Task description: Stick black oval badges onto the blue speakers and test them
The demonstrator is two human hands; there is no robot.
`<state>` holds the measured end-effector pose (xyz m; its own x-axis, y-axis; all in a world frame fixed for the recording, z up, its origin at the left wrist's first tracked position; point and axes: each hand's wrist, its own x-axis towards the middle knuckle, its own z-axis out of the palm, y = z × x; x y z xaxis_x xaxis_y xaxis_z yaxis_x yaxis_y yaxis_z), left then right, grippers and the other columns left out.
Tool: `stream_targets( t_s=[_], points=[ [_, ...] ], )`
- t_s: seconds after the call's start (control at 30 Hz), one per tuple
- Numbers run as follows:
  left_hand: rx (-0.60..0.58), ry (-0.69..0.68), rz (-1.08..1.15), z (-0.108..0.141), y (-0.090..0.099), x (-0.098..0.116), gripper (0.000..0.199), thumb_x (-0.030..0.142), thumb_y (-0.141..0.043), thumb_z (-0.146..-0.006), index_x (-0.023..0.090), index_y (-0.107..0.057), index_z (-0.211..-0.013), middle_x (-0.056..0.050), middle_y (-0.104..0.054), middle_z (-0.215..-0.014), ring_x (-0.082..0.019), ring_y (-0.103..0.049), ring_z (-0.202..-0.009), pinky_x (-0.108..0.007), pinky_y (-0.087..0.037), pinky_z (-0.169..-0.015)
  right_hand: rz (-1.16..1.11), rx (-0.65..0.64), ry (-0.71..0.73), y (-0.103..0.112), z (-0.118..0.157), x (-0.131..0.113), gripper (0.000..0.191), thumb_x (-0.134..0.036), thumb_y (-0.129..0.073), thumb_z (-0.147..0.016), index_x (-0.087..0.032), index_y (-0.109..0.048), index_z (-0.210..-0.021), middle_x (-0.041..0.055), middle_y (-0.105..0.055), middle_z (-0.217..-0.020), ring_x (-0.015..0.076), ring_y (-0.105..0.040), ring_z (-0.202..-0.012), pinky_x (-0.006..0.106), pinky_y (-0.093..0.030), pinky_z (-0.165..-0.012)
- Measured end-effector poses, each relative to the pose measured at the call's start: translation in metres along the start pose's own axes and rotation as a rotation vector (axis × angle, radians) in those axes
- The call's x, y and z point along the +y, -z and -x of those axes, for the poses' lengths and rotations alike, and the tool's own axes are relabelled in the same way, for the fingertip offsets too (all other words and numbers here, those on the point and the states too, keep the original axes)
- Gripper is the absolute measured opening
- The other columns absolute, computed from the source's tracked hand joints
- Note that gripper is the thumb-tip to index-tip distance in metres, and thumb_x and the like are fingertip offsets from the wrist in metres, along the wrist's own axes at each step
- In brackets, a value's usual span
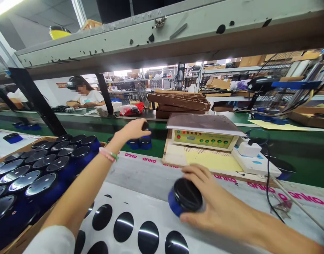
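My right hand (204, 197) is wrapped round a blue jar with a glossy black top (187, 195), tilted a little above the white-covered bench. Out over the green conveyor, my left hand (135, 129) has its fingers closed round another dark jar (145, 126), mostly hidden by the hand. Just below it, two blue jars (139, 142) stand side by side on the belt. A sheet of round black stickers (123, 226) lies on the bench in front of me.
At left is a carton (21, 234) packed with blue, black-topped jars. Beyond the bench runs the green conveyor (162, 135). A control box (204, 135) and a white power strip (254, 162) with cables stand at right. A shelf (162, 38) spans overhead. Another person (89, 97) sits across.
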<state>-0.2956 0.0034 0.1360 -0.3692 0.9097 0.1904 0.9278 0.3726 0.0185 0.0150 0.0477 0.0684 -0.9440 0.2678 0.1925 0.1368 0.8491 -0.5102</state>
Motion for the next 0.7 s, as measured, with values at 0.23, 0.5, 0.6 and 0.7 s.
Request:
stream_targets(
  t_s=[0.23,0.5,0.6,0.7],
  points=[
    [-0.077,0.544,-0.206,-0.008,-0.007,-0.126,0.035,0.033,-0.057,-0.090,0.016,-0.053,-0.121,-0.009,-0.056,-0.123,-0.023,-0.059,-0.105,-0.044,-0.051,-0.087,-0.063,0.268,0.014,-0.025,-0.145,0.010,0.052,-0.057,-0.069,-0.070,-0.018,-0.056,-0.102,0.0110,-0.048,-0.125,0.0284,-0.036,-0.124,0.043,-0.034,-0.105],
    [-0.354,0.626,-0.223,-0.006,-0.043,-0.196,0.032,0.032,-0.059,-0.089,0.018,-0.055,-0.118,-0.008,-0.058,-0.118,-0.022,-0.060,-0.102,-0.040,-0.052,-0.084,-0.067,0.266,-0.130,-0.071,-0.225,0.042,0.033,-0.043,-0.063,-0.085,-0.015,-0.060,-0.103,0.0087,-0.054,-0.122,0.0275,-0.047,-0.117,0.048,-0.040,-0.094],
    [-0.425,0.597,-0.228,-0.016,-0.043,-0.208,0.033,0.032,-0.059,-0.089,0.018,-0.055,-0.118,-0.008,-0.058,-0.118,-0.022,-0.060,-0.102,-0.040,-0.052,-0.084,-0.105,0.221,-0.150,-0.080,-0.230,0.048,0.030,-0.039,-0.061,-0.087,-0.015,-0.061,-0.105,0.0085,-0.055,-0.122,0.0260,-0.050,-0.114,0.048,-0.042,-0.093],
    [-0.439,0.513,-0.213,-0.034,-0.037,-0.207,0.034,0.032,-0.059,-0.089,0.018,-0.055,-0.119,-0.008,-0.058,-0.119,-0.022,-0.060,-0.103,-0.041,-0.052,-0.084,-0.166,0.216,-0.175,-0.075,-0.232,0.052,0.030,-0.040,-0.060,-0.089,-0.015,-0.060,-0.106,0.0080,-0.058,-0.117,0.0233,-0.055,-0.106,0.044,-0.046,-0.089]
  ],
)
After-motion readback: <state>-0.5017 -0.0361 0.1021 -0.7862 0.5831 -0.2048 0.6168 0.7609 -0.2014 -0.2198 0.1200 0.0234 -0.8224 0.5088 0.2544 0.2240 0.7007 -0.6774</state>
